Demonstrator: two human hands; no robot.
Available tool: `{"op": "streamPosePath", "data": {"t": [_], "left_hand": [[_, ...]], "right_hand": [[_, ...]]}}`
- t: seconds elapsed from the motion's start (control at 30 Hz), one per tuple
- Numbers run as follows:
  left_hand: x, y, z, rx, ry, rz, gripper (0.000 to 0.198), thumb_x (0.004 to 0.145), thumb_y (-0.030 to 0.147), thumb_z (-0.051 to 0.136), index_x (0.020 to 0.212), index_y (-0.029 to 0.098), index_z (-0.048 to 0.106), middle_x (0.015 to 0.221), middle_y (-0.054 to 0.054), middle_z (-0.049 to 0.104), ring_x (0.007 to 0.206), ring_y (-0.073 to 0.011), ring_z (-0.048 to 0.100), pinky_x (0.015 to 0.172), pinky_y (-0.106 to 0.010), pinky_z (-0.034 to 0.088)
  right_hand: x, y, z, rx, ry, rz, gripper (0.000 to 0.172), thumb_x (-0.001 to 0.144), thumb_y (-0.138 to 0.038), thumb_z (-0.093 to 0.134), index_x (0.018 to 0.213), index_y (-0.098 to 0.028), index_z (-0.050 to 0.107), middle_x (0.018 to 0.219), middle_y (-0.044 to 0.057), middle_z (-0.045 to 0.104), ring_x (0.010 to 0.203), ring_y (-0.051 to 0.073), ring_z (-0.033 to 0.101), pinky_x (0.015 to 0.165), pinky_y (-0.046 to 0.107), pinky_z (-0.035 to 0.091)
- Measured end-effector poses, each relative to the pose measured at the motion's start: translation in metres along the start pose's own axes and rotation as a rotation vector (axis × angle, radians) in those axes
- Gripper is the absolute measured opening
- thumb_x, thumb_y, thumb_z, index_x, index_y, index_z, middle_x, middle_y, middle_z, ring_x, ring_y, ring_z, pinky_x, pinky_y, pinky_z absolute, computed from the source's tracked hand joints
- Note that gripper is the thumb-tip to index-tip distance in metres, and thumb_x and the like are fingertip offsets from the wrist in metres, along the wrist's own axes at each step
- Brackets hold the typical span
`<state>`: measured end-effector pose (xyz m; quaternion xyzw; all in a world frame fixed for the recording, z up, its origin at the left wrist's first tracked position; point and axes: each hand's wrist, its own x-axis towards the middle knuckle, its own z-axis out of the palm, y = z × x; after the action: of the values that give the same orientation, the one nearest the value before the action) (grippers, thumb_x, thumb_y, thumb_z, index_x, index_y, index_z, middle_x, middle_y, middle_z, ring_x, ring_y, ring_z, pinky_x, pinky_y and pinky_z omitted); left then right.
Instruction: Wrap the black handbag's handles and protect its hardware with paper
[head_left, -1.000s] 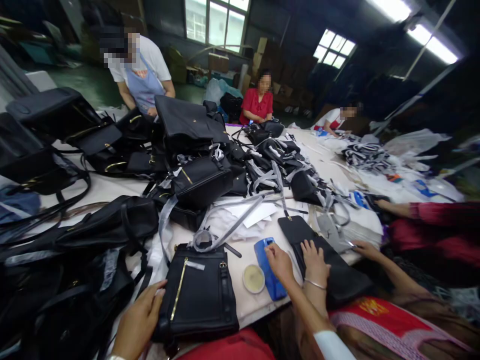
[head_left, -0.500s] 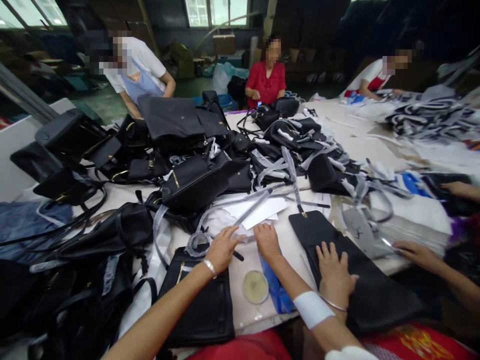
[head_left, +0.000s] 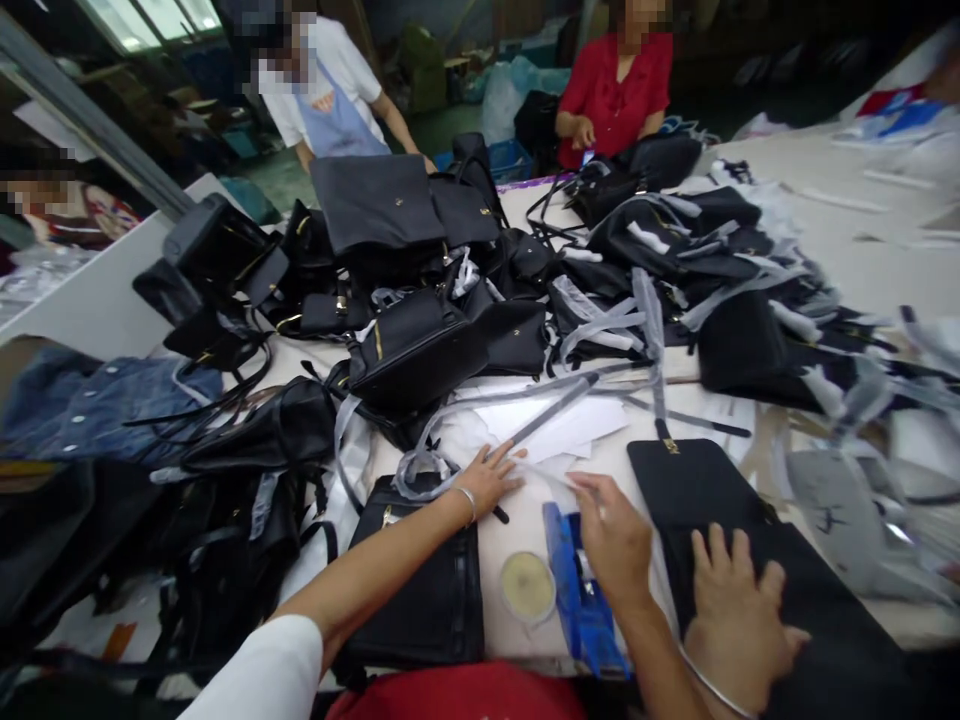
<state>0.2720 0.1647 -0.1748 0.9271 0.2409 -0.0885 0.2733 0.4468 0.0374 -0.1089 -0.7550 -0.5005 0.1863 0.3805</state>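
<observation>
My left hand (head_left: 491, 485) lies with spread fingers on a dark strap (head_left: 559, 408) wrapped in clear plastic film. The strap's dark end (head_left: 500, 515) shows below that hand. My right hand (head_left: 616, 540) is pinched on a thin clear plastic strip (head_left: 551, 473), which stretches across from beside my left fingers. Just below my right hand is a blue tape dispenser (head_left: 577, 590). A round pale-yellow disc with a clear rim (head_left: 527, 587) lies left of it. Under my left forearm rests a black bag (head_left: 420, 590) with a gold zip.
A co-worker's hand (head_left: 739, 610) presses flat on a black bag panel (head_left: 795, 560) at right. Black bags (head_left: 427, 345) with plastic-wrapped straps pile up ahead. White paper sheets (head_left: 577, 425) lie beyond my hands. Two people stand across the table; a denim garment (head_left: 105, 400) is at left.
My right hand has drawn back toward me and away from my left, pulling the clear strip out. My left fingers have spread over the strap. The view has turned left.
</observation>
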Motion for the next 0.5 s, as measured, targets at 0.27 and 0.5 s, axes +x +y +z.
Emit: {"op": "streamPosePath", "data": {"t": [0.27, 0.5], "left_hand": [[-0.086, 0.017, -0.044, -1.16, 0.21, -0.081, 0.045, 0.092, 0.039, 0.039, 0.13, 0.017, 0.05, 0.127, -0.013, 0.056, 0.121, -0.0244, 0.048, 0.103, -0.042, 0.036], [-0.206, 0.02, -0.015, -1.805, 0.611, -0.623, 0.051, 0.076, 0.042, 0.065, 0.11, 0.005, 0.059, 0.094, -0.018, 0.07, 0.083, -0.0264, 0.068, 0.077, -0.04, 0.054]], "right_hand": [[-0.03, -0.038, 0.055, 0.845, -0.132, 0.555, 0.041, 0.075, -0.042, 0.063, 0.106, -0.018, 0.053, 0.092, 0.006, 0.069, 0.076, 0.019, 0.065, 0.068, 0.029, 0.051], [-0.093, -0.094, 0.125, 0.523, -0.619, 0.235, 0.027, 0.086, -0.043, 0.045, 0.098, -0.02, 0.055, 0.076, 0.001, 0.066, 0.062, 0.015, 0.062, 0.059, 0.026, 0.047]]}}
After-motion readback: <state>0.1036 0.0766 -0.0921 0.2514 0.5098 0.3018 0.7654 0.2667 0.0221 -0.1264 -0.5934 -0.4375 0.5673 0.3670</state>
